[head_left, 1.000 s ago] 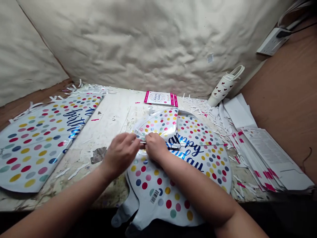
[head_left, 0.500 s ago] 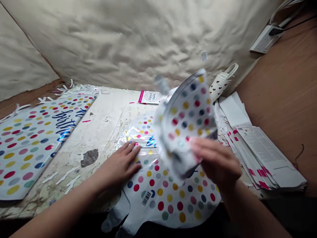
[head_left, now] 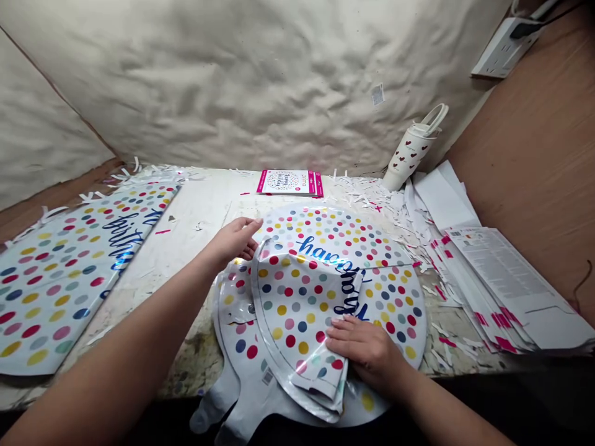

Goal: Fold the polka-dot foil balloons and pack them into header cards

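A flat round foil balloon (head_left: 372, 260) with coloured dots and blue "happy birthday" lettering lies in front of me, on top of others in a small pile. Part of it is folded over toward me (head_left: 297, 310). My right hand (head_left: 362, 350) presses the near folded edge down, fingers flat and together. My left hand (head_left: 235, 238) rests at the far left rim of the balloon, fingers curled lightly on the edge.
A second dotted foil balloon (head_left: 60, 272) lies at the left on the worn white table (head_left: 186, 248). A pink-edged card pack (head_left: 288, 183) sits at the back. Folded cartons (head_left: 493, 279) are stacked right, beside a heart-print paper bag (head_left: 411, 152). White paper shreds litter the far side.
My right hand has swung the balloon's lifted flap over and laid it down toward me, now pressing it near the table's front. My left hand moved farther away to the balloon's far left rim.
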{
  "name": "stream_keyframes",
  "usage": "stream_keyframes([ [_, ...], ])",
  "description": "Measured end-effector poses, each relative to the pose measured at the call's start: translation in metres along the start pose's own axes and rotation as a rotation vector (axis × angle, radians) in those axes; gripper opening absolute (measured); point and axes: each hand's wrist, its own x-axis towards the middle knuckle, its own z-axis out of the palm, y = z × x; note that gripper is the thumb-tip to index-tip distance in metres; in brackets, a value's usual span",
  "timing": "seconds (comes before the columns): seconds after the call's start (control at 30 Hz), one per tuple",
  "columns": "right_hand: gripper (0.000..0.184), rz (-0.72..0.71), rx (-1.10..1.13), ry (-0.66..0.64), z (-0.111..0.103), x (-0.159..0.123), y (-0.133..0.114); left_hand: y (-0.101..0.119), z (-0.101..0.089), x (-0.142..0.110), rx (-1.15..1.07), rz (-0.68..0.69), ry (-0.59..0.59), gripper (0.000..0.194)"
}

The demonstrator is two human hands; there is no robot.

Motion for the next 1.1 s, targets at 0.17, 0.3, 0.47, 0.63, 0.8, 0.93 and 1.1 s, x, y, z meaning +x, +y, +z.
stream_keyframes([
  [0.17,0.023,-0.012,-0.01,0.001,0.001,0.0,0.0,0.001,0.024,0.003,-0.11,-0.126,-0.111,0.06],
  [0.3,0.024,-0.039,-0.003,-0.01,0.001,0.0,-0.002,-0.013,0.032,0.018,-0.178,-0.136,-0.013,0.049],
  [0.47,0.023,-0.019,0.029,-0.012,0.002,0.0,-0.001,-0.019,0.014,0.031,-0.16,0.052,0.342,0.048],
  [0.63,0.019,-0.045,0.09,-0.066,-0.007,0.005,0.004,-0.021,0.056,-0.011,0.545,1.053,-0.179,0.03],
  [0.8,0.021,-0.034,0.079,-0.089,-0.011,0.003,0.008,-0.034,0.112,-0.054,0.903,1.21,-0.623,0.049],
  [0.93,0.024,0.011,0.081,-0.086,-0.009,-0.002,0.006,-0.036,0.11,-0.046,1.071,1.008,-0.475,0.068],
  [1.1,0.04,0.16,0.3,-0.295,-0.039,0.006,0.012,-0.03,0.081,-0.041,1.041,0.9,-0.295,0.059],
])
